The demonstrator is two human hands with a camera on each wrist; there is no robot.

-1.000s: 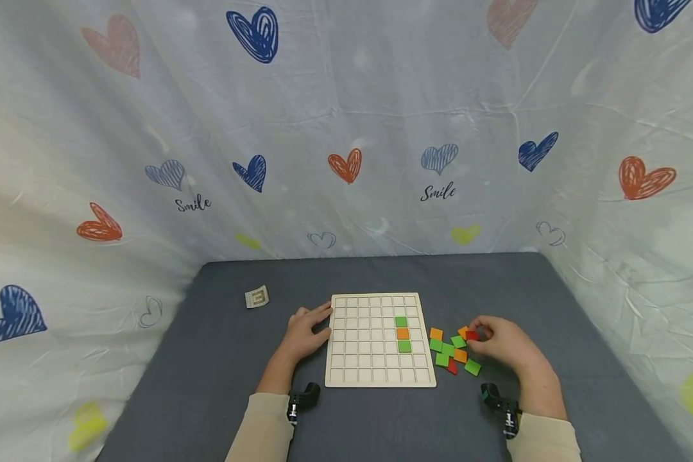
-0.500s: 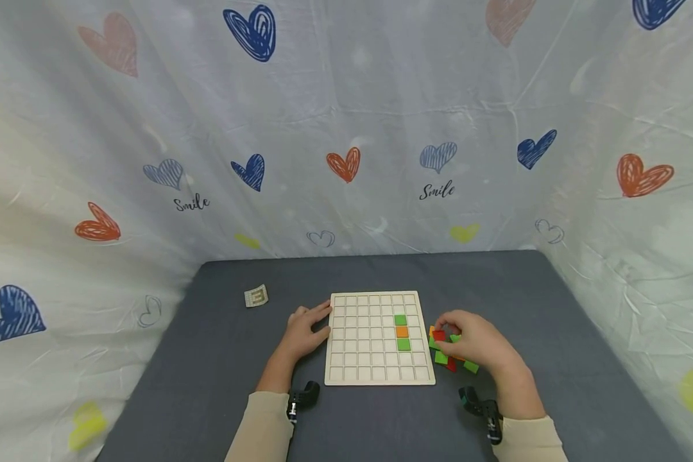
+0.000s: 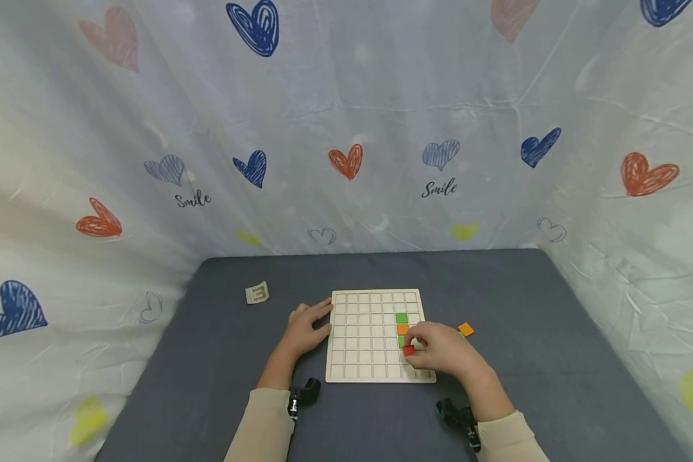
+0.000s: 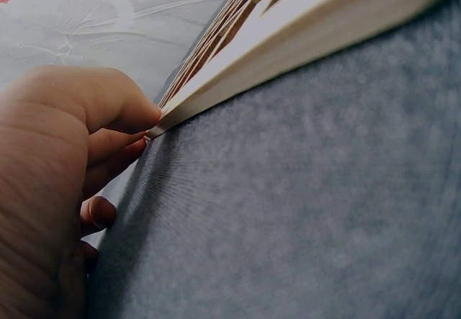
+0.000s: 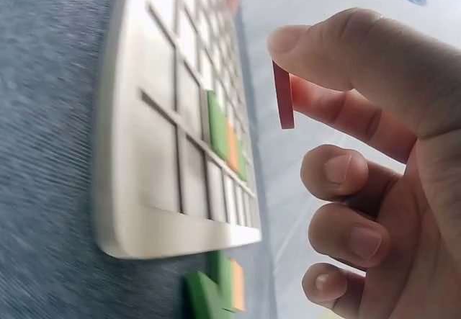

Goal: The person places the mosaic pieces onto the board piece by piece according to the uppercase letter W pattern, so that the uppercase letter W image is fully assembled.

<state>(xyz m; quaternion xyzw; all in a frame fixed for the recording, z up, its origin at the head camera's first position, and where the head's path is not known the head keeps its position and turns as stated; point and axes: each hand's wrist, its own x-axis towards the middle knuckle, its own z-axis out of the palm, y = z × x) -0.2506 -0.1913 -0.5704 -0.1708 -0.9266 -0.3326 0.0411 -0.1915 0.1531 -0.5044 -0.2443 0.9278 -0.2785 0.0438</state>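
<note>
A pale wooden grid board [image 3: 364,346] lies on the dark cloth. My left hand [image 3: 305,330] rests at its left edge, with fingers extended and fingertips touching the rim. Over the board's lower right part, my right hand [image 3: 443,350] pinches a red square tile [image 3: 409,350] between thumb and index finger. In the right wrist view this tile [image 5: 284,97] is held edge-on above the grid, apart from it. One column of the grid holds a green tile [image 3: 402,317], an orange tile [image 3: 402,329] and another green tile [image 3: 401,341], partly covered by the right hand.
Right of the board lies a loose orange tile [image 3: 466,329]; other loose tiles there are mostly hidden by the right hand. Loose green tiles [image 5: 205,297] show beside the board in the right wrist view. A small printed paper [image 3: 256,293] lies at the back left.
My right hand has carried the red tile leftward from the loose pile to above the board. My left hand stays at the board's edge.
</note>
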